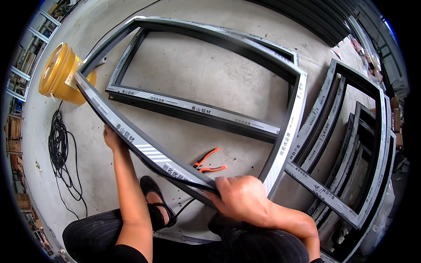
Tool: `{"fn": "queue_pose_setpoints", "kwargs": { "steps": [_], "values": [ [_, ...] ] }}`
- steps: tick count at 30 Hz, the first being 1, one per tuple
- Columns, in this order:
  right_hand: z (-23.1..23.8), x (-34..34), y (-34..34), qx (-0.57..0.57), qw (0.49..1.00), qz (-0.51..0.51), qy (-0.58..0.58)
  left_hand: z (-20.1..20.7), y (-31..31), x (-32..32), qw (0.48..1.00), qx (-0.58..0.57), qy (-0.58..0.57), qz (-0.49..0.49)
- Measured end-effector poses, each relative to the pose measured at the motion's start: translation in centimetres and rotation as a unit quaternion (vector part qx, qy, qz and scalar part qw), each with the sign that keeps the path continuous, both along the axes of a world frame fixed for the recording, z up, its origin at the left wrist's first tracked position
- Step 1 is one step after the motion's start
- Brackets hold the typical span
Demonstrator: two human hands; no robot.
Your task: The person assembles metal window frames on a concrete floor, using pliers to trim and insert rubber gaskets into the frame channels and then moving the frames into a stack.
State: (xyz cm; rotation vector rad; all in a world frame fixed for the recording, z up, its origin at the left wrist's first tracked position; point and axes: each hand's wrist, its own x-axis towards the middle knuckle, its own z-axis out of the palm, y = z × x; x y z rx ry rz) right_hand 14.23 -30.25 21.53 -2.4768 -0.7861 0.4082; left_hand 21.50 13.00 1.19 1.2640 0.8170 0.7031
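Observation:
A dark aluminium frame (149, 150), faced with printed pale film, is tilted up in front of me. My left hand (113, 138) grips its near bar towards the left, fingers partly hidden behind it. At the near right corner my right hand (243, 199) is closed, thumb and fingers pressed on a thin black strip (186, 180) against the bar. This strip follows the bar's near side, and a loose length hangs below towards my shoe. Orange-handled pliers (208, 162) lie on the floor, seen through the frame.
Another frame (193, 105) lies on the floor behind the held one. Several more frames (368, 197) lean together at right. At left stand a yellow bucket (59, 72) and a tangled black cord (61, 140). Dark profiles (307, 17) are stacked at the back.

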Motion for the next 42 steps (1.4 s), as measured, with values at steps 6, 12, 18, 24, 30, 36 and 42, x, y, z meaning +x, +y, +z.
{"fn": "queue_pose_setpoints", "kwargs": {
  "steps": [6,12,18,24,30,36,42],
  "values": [
    [-1.3,0.1,-3.6,-0.078,0.995,-0.047,-0.03,-4.7,-8.2,-1.4,0.996,-0.019,0.051,0.07],
    [-3.2,0.3,-4.3,-0.072,0.994,-0.062,-0.046,-2.6,-11.7,-0.2,0.986,-0.114,-0.037,0.117],
    [-5.8,1.9,-3.2,0.0,0.994,-0.101,-0.051,1.5,-10.6,3.8,0.993,-0.03,0.007,0.111],
    [-6.2,3.0,2.1,0.025,0.989,-0.13,-0.065,-1.0,-6.1,11.2,0.95,0.22,0.224,0.004],
    [-10.9,6.6,10.0,0.037,0.988,-0.149,0.027,5.9,0.6,12.3,0.652,0.46,0.468,-0.381],
    [-13.5,9.8,15.9,0.089,0.982,-0.165,0.012,16.6,2.1,4.1,0.52,0.486,0.467,-0.525],
    [-15.1,5.5,13.6,0.053,0.982,-0.18,-0.002,13.0,1.3,-4.5,0.656,0.098,0.474,-0.58]
  ]
}}
